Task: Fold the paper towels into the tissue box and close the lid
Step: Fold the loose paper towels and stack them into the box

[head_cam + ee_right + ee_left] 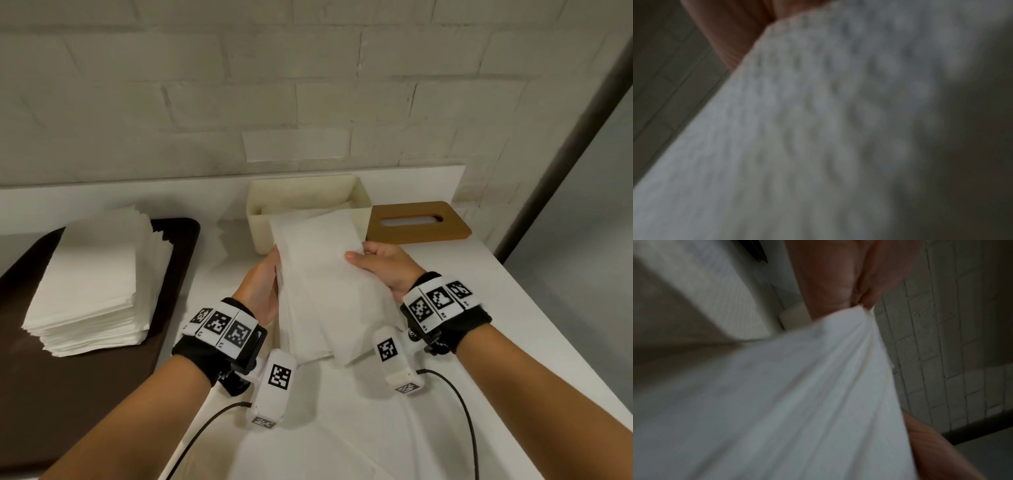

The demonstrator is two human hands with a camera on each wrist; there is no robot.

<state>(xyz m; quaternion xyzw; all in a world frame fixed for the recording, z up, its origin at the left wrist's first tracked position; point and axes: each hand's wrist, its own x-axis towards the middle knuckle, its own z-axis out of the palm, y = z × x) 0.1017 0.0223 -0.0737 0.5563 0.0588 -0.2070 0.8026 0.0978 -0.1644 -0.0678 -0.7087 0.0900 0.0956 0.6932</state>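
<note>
A folded bundle of white paper towels (322, 281) is held above the counter between both hands, its far end over the near wall of the open cream tissue box (363, 195). My left hand (263, 291) grips its left edge, and my right hand (380, 267) grips its right edge with the thumb on top. The wooden lid (418, 221) with its slot lies flat right of the box. In the left wrist view the towel bundle (797, 394) is bunched at my fingers (838, 280). The right wrist view is blurred, filled by embossed towel (818, 121).
A tall stack of white paper towels (92, 281) sits on a dark brown tray (68, 377) at the left. A loose sheet (308, 428) lies on the white counter (513, 342) near me. A brick wall stands behind; the counter's edge runs along the right.
</note>
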